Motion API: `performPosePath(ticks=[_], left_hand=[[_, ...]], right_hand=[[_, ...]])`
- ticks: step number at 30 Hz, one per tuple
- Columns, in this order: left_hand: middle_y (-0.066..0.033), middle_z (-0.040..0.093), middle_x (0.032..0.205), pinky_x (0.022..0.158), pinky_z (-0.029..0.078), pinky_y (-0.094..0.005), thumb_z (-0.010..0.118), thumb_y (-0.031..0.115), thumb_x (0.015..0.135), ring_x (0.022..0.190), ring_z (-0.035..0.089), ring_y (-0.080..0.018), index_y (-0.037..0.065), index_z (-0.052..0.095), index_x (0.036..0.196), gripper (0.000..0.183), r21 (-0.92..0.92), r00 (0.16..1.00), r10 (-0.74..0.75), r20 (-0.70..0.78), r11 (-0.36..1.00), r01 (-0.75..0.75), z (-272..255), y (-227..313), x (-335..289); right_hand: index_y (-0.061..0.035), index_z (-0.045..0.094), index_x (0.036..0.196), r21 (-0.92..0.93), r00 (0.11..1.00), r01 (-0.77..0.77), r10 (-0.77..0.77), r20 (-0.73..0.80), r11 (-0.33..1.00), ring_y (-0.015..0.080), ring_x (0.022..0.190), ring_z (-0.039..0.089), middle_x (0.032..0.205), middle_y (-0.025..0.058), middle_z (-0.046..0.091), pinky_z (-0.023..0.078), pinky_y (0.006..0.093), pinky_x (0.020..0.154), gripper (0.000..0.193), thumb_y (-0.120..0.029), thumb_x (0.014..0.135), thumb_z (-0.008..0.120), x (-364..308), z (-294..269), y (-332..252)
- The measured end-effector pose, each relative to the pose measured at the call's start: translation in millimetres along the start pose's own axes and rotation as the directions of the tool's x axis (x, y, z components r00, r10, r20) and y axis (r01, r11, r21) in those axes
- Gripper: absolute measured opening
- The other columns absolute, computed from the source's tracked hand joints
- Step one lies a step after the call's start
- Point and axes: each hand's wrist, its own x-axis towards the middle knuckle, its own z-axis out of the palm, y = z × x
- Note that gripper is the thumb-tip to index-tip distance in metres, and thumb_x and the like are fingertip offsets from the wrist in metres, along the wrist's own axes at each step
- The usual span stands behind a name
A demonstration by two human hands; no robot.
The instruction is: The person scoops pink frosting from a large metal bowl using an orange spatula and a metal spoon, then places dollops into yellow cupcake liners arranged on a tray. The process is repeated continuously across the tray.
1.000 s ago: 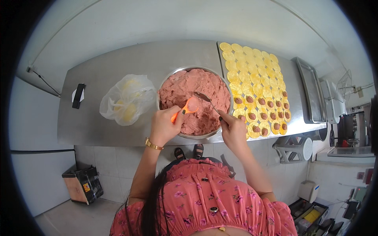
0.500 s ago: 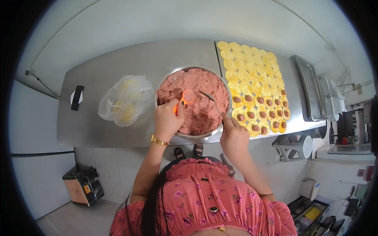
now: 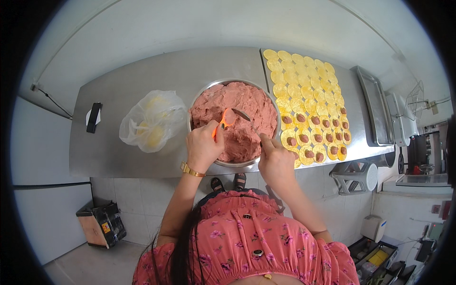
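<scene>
Scoop (image 3: 224,122), small with an orange handle, is gripped in the left hand (image 3: 204,147), fingers closed round the handle. A metal utensil (image 3: 241,114) is gripped in the right hand (image 3: 276,161), fingers closed near the handle's end. Both tool ends are held over ground meat (image 3: 242,97), which is heaped in a round steel bowl (image 3: 237,165) set at the front edge of the worktop, about mid-length. The scoop is angled toward the back edge and to the right; the utensil's long axis is slanted from the right hand toward the back edge and to the left. The two ends are thus set side by side, scoop head on the left, utensil end just to its right. Whether they are touching cannot be told at this size.

Yellow discs (image 3: 294,91) are laid in rows on the right part of the worktop (image 3: 109,156), nearer the right hand. Meat dabs (image 3: 309,154) are seen on the front-edge rows only. A translucent plastic bag (image 3: 152,121) is set left of the bowl, and a metal tray (image 3: 373,102) is placed by the right edge.
</scene>
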Motion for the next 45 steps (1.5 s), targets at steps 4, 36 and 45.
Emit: performPosePath(ticks=[4,36,45], left_hand=[[-0.0171,0.058,0.061,0.049,0.042,-0.0442,0.06,0.014,0.084,0.057,0.058,-0.0373,0.004,0.056,0.074,0.014,0.022,0.999,0.042,0.001,0.999,-0.042,-2.7,-2.6,-1.3],[-0.0137,0.058,0.058,0.046,0.044,-0.0431,0.059,0.015,0.084,0.053,0.058,-0.0344,0.006,0.055,0.073,0.014,0.053,0.997,0.072,-0.025,0.996,-0.071,28.6,40.4,14.3],[-0.0173,0.058,0.06,0.049,0.043,-0.0457,0.059,0.015,0.084,0.057,0.058,-0.0384,0.006,0.059,0.076,0.012,0.07,0.997,0.018,-0.074,0.997,-0.012,74.1,129.3,54.2]], right_hand=[[0.0026,0.056,0.111,-0.114,0.985,0.173,-0.17,0.038,0.978,0.027,0.056,0.062,0.077,0.012,0.058,0.049,0.0363,0.046,0.039,-0.006,0.074,0.054,4.0,-2.7,-0.9],[0.0055,0.068,0.096,0.753,0.744,-0.658,0.178,0.645,0.022,0.0024,0.041,0.025,0.051,-0.005,0.039,0.015,0.0199,0.038,0.017,-0.004,0.085,0.059,43.0,-62.3,122.5],[-0.0009,0.072,0.094,0.703,0.83,-0.548,0.191,0.524,0.453,0.0026,0.047,0.035,0.055,-0.0058,0.048,0.025,0.0207,0.044,0.019,-0.004,0.08,0.059,36.3,-91.1,186.3]])
